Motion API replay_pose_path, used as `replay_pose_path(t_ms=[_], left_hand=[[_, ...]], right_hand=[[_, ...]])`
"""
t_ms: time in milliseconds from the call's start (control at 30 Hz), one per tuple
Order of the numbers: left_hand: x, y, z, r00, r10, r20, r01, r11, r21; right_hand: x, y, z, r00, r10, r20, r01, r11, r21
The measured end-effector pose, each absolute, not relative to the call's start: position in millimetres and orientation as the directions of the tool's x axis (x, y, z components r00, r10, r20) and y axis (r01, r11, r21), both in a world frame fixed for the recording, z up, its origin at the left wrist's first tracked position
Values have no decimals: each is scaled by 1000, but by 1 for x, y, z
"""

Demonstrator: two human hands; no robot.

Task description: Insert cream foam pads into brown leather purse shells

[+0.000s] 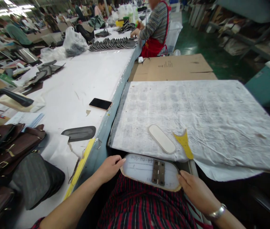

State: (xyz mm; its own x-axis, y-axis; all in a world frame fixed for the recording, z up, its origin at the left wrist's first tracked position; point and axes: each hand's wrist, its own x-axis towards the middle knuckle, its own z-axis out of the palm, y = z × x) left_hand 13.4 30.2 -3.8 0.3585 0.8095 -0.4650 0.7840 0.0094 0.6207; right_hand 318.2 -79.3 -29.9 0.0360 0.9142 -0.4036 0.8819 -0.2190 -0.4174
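Between my two hands, above my lap, is an oval whitish board [139, 170] with a dark metal hinge [158, 172] fixed across it and handwriting on its face. My left hand [109, 167] pinches its left end between thumb and fingers. At the right end, my right hand [197, 190] grips the rim. Just beyond the board, on the paper-covered table, lie a smaller white rounded strip [162, 139] and a yellow forked spreader-like piece [184, 144]. What is under the board is hidden.
A phone [100, 104] and a dark oval piece [79, 133] lie on the white table [77, 86] to the left. Brown leather bags [8, 149] crowd its near-left corner. Flat cardboard [173, 67] is beyond the paper-covered table [216, 117]. A co-worker [155, 28] in a red apron works farther off.
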Motion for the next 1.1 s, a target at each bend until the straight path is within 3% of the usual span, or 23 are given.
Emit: replay_pose_path(t_ms=[100,233,333,400,467,600,733,833,933,1000,1067,1100], left_hand=[[17,30,-3,424,847,-322,864,-272,424],[16,36,-5,484,808,-337,862,-374,342],[14,44,-10,458,840,-291,856,-328,400],[14,48,-14,448,861,-241,822,-290,490],[17,51,-19,478,851,-218,764,-281,581],[21,50,-23,503,850,-157,693,-288,661],[25,48,-22,474,876,-86,675,-299,674],[24,51,-21,444,882,-156,645,-194,739],[15,52,-21,389,861,-327,514,91,853],[7,47,-23,311,865,-395,384,265,884],[1,34,-28,230,878,-419,252,362,897],[0,26,-31,207,881,-426,181,393,901]], right_hand=[[318,-75,-22,9,881,-472,888,-224,-402],[335,-57,-14,-135,831,-540,824,-209,-527],[353,-29,-22,-36,877,-480,816,-252,-521],[359,-6,-38,132,949,-286,898,-237,-371],[358,15,-60,91,977,-195,952,-142,-269],[340,40,-103,116,958,-262,982,-151,-117],[322,44,-121,167,944,-286,970,-208,-122],[324,49,-118,178,941,-287,957,-234,-174],[342,53,-97,181,946,-270,928,-255,-272],[357,45,-72,146,961,-236,827,-250,-504],[368,25,-39,39,978,-207,559,-193,-806],[370,12,-23,-70,977,-200,424,-152,-893]])
